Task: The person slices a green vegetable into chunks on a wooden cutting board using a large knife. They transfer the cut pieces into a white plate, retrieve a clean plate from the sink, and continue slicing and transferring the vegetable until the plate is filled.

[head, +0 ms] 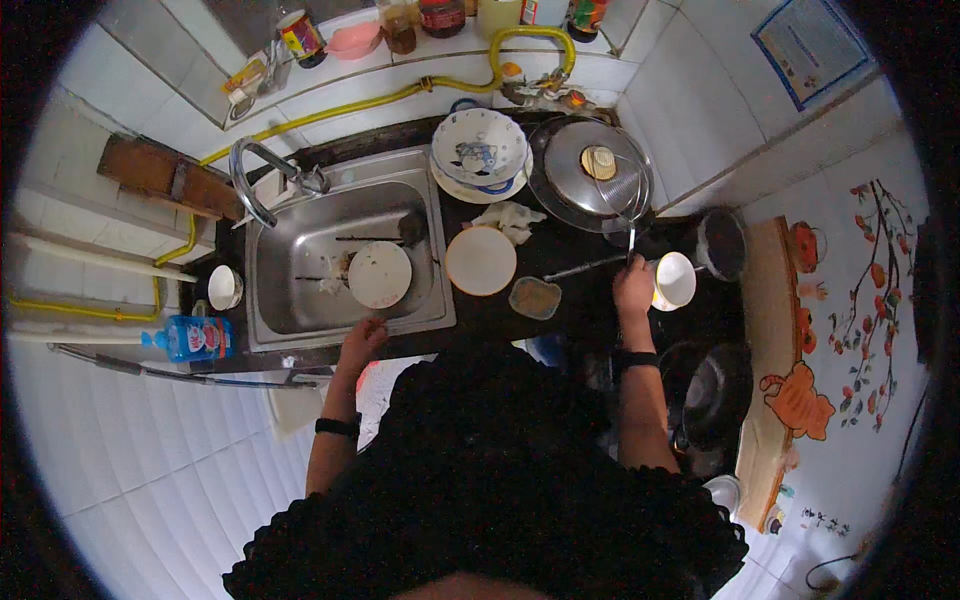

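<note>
My right hand (634,288) grips the metal handle of a wire-mesh strainer (626,191). The strainer's round head overlaps a domed metal lid (574,169) with a pale knob. Just right of that hand stands a white cup (676,281). At the front rim of the stainless steel sink (442,315) is my left hand (363,345), with nothing visible in it and its fingers loosely apart. Beyond it, inside the sink, lies a small white plate or bowl (380,274), beside dark sticks and food scraps. A white dish with a yellow rim (481,261) sits right of the sink.
Stacked bowls (480,146) stand behind the dish, near a crumpled white cloth or bag (510,221). A small container (535,298) lies in front. The curved faucet (259,180) overhangs the sink. Leftward are a white cup (224,287) and a blue bottle (199,338). A dark pan (712,394) sits at right.
</note>
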`<state>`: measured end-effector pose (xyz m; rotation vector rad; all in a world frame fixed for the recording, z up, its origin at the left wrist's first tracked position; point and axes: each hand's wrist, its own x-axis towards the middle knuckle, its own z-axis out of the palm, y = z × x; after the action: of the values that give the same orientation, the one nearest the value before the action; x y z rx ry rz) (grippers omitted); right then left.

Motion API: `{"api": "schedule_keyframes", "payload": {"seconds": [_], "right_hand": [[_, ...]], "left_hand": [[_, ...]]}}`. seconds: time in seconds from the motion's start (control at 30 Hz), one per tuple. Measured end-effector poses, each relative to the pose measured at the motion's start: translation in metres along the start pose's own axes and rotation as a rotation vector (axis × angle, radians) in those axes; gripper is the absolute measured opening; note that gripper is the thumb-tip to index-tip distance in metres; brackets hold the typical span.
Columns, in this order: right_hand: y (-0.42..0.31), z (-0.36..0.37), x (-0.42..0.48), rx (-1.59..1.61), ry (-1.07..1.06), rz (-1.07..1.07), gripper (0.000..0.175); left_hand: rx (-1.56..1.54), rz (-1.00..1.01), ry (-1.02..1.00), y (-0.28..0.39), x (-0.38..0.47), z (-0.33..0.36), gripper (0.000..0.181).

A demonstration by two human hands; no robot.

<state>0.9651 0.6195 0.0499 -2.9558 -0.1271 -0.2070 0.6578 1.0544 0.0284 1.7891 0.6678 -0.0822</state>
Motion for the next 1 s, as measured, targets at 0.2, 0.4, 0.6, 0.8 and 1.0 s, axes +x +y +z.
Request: {"api": "schedule_keyframes", "payload": {"seconds": [0.2, 0.4, 0.6, 0.8, 1.0], "right_hand": [[-0.108, -0.014, 0.011, 0.591, -0.060, -0.332, 0.018], [-0.144, 0.119, 0.103, 1.134, -0.542, -0.248, 0.026], [-0.267, 0.069, 0.095, 1.778, -0.946, 0.787, 0.039], [-0.244, 0.096, 0.106, 1.694, -0.839, 0.597, 0.046], [-0.223, 0.140, 0.106, 1.745, -0.730, 0.632, 0.038]], "left_hand": [[-0.097, -0.039, -0.055, 0.004, 0.064, -0.013, 0.036], [-0.530, -0.047, -0.209, 0.147, 0.184, 0.067, 0.043], [0.357, 0.055, 0.139, 0.086, 0.295, 0.068, 0.041], [0.216, 0.068, 0.382, 0.112, 0.295, 0.105, 0.039], [0.475, 0.214, 0.628, 0.142, 0.299, 0.120, 0.041]]}}
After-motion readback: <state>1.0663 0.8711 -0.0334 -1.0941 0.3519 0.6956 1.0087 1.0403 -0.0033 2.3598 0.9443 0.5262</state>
